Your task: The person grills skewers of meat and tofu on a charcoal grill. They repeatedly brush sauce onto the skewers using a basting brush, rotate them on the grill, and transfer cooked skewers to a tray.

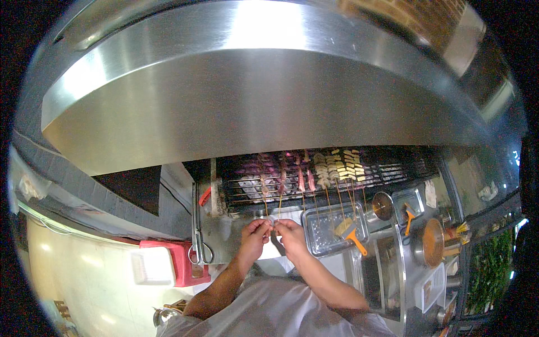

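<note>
My left hand (254, 236) pinches the lower end of a bamboo skewer (266, 207). Beside it, my right hand (292, 238) grips the end of a second skewer (280, 204); the fingertips of both hands nearly meet. Small pieces of meat (264, 185) on these skewers lie over the bars of a charcoal grill (236, 192). To their right rest skewers of pinkish meat (300, 182), curled pale pieces (322, 175) and yellowish blocks (349, 168). The hood hides the grill's far side.
A stainless steel hood (261, 101) hangs low over the grill. Right of my hands are a metal tray (313, 242) with an orange-handled brush (357, 243), and a pot of orange-brown sauce (433, 242). Long tongs (197, 227) and a white basket (153, 266) are leftward.
</note>
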### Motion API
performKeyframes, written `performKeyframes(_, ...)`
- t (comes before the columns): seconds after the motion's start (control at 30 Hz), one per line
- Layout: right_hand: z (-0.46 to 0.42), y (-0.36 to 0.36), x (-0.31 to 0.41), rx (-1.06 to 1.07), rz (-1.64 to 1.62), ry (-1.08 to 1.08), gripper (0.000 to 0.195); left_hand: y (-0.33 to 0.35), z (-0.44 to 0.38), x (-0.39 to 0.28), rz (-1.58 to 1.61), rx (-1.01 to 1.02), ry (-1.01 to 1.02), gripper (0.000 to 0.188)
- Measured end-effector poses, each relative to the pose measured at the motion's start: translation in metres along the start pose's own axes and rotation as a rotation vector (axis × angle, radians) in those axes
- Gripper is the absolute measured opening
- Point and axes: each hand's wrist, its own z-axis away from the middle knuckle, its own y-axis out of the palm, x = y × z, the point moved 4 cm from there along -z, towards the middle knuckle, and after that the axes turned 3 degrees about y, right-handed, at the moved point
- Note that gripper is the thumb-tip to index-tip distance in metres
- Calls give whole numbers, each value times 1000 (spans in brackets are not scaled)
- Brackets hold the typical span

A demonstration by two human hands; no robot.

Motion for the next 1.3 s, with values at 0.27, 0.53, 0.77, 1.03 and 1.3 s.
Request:
performKeyframes(0.27, -4, 5, -4, 17, 57, -74, 14, -9, -1, 0, 43, 12, 49, 12)
performKeyframes(0.53, -11, 8, -7, 32, 50, -98, 14, -13, -4, -1, 52, 34, 32, 8)
performKeyframes(0.77, -16, 6, -15, 92, -6, -129, 17, -8, -2, -2, 79, -29, -2, 9)
performKeyframes(1.03, 33, -33, 6, -61, 324, -206, 19, -11, -4, 0, 98, 8, -94, 17)
performKeyframes(1.3, 23, -68, 82, -370, 1202, -617, 25, -28, 26, 11, 264, 81, -326, 29)
